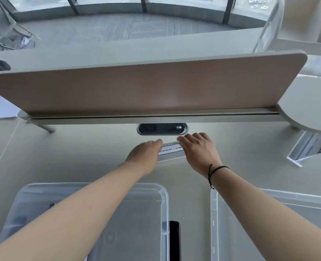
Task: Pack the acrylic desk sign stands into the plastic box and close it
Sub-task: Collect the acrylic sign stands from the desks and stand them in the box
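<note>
Two hands, left hand [146,153] and right hand [197,149], pinching clear acrylic sign stand [172,150] by its ends, beyond clear plastic box [163,196]. Pickup step; next probably lift, carry back to box.

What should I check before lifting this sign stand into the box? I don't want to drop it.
1. Both hands on the sign stand: ok, left hand at its left end, right hand at its right end.
2. Grip firmly closed: cannot tell, the fingers hide the contact.
3. Box open: ok, no lid on it.
4. Path to box: ok, bare desk between.
5. Lid within reach: ok, right of the box.
6. Other stand left to pack: not ok, it lies at the far right.
</note>
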The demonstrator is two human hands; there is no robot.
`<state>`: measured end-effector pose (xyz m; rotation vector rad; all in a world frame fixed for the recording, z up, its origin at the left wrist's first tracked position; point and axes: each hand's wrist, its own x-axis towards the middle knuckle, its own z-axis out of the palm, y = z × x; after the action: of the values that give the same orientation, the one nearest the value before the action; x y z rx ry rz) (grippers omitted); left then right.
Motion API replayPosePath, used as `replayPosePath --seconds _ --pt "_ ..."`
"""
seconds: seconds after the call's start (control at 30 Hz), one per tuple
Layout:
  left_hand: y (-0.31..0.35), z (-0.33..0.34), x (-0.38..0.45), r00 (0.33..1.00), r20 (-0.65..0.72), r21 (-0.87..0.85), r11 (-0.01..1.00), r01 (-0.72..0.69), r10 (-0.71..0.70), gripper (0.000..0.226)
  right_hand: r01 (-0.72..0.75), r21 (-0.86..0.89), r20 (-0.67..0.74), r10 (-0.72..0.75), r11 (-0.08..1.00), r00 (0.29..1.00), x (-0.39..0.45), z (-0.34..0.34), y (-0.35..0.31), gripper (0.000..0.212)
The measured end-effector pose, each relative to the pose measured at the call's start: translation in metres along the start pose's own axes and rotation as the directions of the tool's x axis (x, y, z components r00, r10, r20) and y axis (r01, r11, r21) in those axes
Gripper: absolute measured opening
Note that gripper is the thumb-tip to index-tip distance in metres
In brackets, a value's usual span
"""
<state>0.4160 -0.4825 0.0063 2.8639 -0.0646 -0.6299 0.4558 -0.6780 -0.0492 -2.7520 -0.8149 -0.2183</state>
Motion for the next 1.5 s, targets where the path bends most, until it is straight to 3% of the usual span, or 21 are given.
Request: replayPosePath --seconds 0.23,0.4,0.53,0.7,0.8,0.9,1.07,1.17,1.23,1.37,1.5 --pt "0.002 -0.018 -0.001 0.996 0.082 0.034 0.999 0.017 -0.020 0.014 -0.022 -0.081 0.102 0.030 0.996 0.994 0.004 -0.015 -0.007 0.010" --pt "0.013 -0.047 -0.017 0.998 -0.034 0.032 0.998 -0.049 0.050 0.007 -0.106 -0.135 0.034 0.112 0.985 0.993 -0.005 -0.055 -0.015 0.004" --pt "0.022 -0.086 -0.054 0.975 -0.119 0.121 0.977 -0.175 0.189 0.011 -0.157 -0.113 0.008 0.159 0.981 0.987 -0.017 -0.117 -0.042 0.025" --pt "0.012 -0.134 -0.113 0.916 -0.187 0.148 0.932 -0.331 0.355 0.014 -0.202 -0.085 0.115 0.211 0.976 0.971 -0.023 -0.199 -0.110 0.041" --pt "-0.001 -0.158 -0.151 0.868 -0.216 0.209 0.889 -0.406 0.447 0.017 -0.172 -0.130 0.202 0.196 0.976 0.960 -0.027 -0.231 -0.154 0.034" --pt "-0.022 -0.168 -0.179 0.827 -0.241 0.302 0.849 -0.434 0.508 0.021 -0.201 -0.047 0.278 0.206 0.979 0.938 -0.030 -0.242 -0.192 0.029" --pt "-0.073 -0.147 -0.213 0.741 -0.495 0.098 0.876 -0.472 0.454 0.027 -0.355 0.160 0.361 0.280 0.921 0.890 -0.045 -0.224 -0.246 0.030" --pt "-0.111 -0.116 -0.234 0.807 -0.512 -0.036 0.931 -0.364 0.295 0.048 -0.450 0.196 0.439 0.333 0.871 0.835 -0.063 -0.196 -0.269 0.031" --pt "-0.130 -0.089 -0.249 0.846 -0.475 -0.070 0.948 -0.311 0.243 0.051 -0.510 0.192 0.494 0.366 0.838 0.788 -0.078 -0.177 -0.275 0.033" --pt "-0.166 -0.032 -0.279 0.952 -0.239 -0.050 0.976 -0.210 0.192 0.040 -0.583 0.176 0.582 0.394 0.793 0.712 -0.103 -0.139 -0.296 0.029" --pt "-0.189 0.008 -0.293 0.982 -0.073 -0.035 0.983 -0.178 0.176 0.053 -0.610 0.169 0.595 0.413 0.774 0.689 -0.118 -0.107 -0.312 0.027"
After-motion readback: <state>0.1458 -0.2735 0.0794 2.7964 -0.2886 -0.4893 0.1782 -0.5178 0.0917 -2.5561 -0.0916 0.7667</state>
